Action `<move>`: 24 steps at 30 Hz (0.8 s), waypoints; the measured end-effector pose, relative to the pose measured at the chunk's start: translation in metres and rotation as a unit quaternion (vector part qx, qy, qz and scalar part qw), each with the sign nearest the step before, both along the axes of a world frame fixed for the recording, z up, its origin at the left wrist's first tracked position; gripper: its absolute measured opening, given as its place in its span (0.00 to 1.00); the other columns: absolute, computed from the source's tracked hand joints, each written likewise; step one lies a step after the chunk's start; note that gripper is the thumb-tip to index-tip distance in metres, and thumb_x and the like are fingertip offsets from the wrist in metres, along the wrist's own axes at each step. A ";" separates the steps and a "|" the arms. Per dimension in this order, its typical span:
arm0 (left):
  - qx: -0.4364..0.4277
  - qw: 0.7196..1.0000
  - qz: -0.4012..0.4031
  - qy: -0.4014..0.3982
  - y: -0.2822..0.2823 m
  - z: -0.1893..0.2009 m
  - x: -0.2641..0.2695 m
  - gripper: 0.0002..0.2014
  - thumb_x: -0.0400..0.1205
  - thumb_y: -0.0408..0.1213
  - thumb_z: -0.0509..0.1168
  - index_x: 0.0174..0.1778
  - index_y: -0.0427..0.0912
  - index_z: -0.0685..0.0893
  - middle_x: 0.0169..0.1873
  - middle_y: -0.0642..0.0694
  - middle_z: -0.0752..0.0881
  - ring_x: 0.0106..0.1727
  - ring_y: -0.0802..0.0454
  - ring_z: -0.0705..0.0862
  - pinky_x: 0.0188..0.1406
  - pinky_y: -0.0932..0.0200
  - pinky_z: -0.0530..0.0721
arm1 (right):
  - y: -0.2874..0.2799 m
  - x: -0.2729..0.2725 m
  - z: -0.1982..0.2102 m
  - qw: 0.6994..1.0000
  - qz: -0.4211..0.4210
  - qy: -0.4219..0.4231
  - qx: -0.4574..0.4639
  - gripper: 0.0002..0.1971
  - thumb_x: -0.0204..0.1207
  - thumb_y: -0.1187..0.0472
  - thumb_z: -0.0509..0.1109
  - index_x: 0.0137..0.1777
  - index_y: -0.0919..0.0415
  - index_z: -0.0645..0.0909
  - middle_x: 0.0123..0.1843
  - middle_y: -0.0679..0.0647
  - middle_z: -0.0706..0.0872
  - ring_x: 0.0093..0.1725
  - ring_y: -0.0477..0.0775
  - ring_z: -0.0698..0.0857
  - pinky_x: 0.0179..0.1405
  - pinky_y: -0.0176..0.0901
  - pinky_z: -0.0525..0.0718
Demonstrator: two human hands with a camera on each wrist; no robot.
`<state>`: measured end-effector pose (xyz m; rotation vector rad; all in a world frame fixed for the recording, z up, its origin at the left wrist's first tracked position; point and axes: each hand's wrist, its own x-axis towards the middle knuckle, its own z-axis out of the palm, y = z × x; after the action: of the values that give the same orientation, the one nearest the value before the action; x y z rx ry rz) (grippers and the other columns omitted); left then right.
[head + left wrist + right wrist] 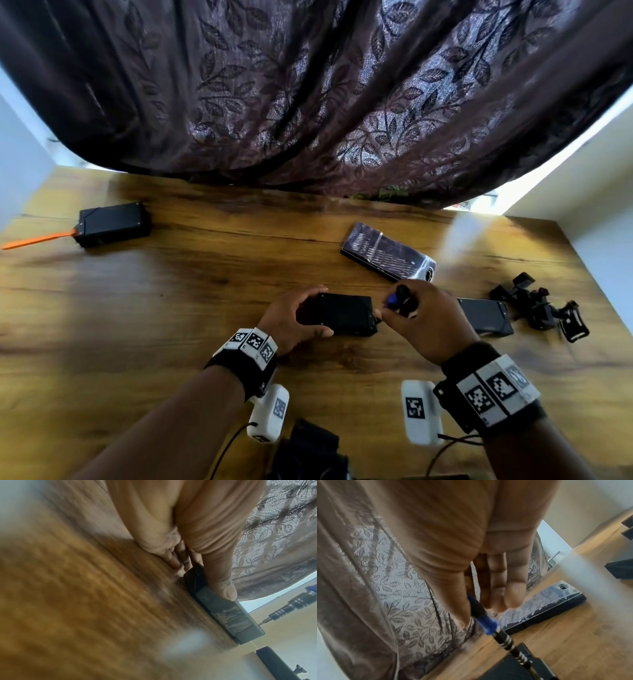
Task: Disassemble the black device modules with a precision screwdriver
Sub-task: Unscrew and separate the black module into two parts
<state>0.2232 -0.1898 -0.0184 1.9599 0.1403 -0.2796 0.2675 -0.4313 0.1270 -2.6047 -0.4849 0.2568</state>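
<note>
A black device module (346, 313) lies flat on the wooden table (205, 291) in front of me. My left hand (294, 317) grips its left end, thumb on the near edge and fingers over the far edge; the left wrist view shows the thumb (221, 580) pressed on the module (228, 614). My right hand (416, 315) holds a black and blue precision screwdriver (399, 299) upright at the module's right end. The screwdriver (291, 605) tip touches the module's corner. In the right wrist view the screwdriver (496, 631) runs down onto the module (513, 669).
A second black module (486, 317) lies right of my right hand, beside a heap of black mount parts (541, 308). A clear-lidded bit case (388, 251) sits behind. Another black module (113, 222) with an orange strap (37, 240) lies far left. A dark curtain (308, 96) hangs behind.
</note>
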 end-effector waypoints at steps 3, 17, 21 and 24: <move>0.002 1.000 0.000 -0.004 0.000 0.000 0.000 0.42 0.68 0.54 0.84 0.78 0.67 0.74 0.77 0.66 0.75 0.77 0.65 0.71 0.73 0.64 0.70 | -0.003 0.005 -0.004 1.000 0.017 0.018 0.011 0.07 0.74 0.51 0.81 0.44 0.41 0.84 0.42 0.39 0.89 0.44 0.35 0.86 0.45 0.35 0.82; -0.004 1.000 -0.005 -0.014 0.003 0.000 0.002 0.42 0.68 0.53 0.84 0.78 0.65 0.74 0.78 0.71 0.72 0.78 0.69 0.68 0.69 0.72 0.66 | 0.005 0.000 -0.015 0.985 -0.032 -0.038 0.164 0.09 0.71 0.52 0.83 0.45 0.48 0.85 0.39 0.41 0.89 0.41 0.34 0.87 0.40 0.19 0.79; -0.003 1.000 -0.024 -0.012 0.005 0.000 0.002 0.44 0.68 0.52 0.84 0.80 0.66 0.72 0.80 0.70 0.70 0.80 0.69 0.67 0.75 0.65 0.66 | 0.018 -0.003 -0.022 0.974 -0.025 0.008 0.226 0.08 0.71 0.56 0.84 0.45 0.50 0.87 0.41 0.44 0.92 0.42 0.40 0.90 0.41 0.28 0.84; -0.007 1.000 -0.027 -0.014 0.006 -0.001 0.002 0.43 0.69 0.52 0.84 0.80 0.65 0.72 0.80 0.70 0.70 0.81 0.68 0.66 0.79 0.59 0.67 | 0.024 -0.003 -0.030 0.976 -0.025 0.002 0.217 0.08 0.70 0.55 0.84 0.44 0.46 0.87 0.40 0.42 0.92 0.41 0.40 0.90 0.40 0.31 0.86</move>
<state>0.2249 -0.1839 -0.0193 1.9554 0.0672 -0.2890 0.2641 -0.4069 0.0969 -2.1858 -0.4183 0.1207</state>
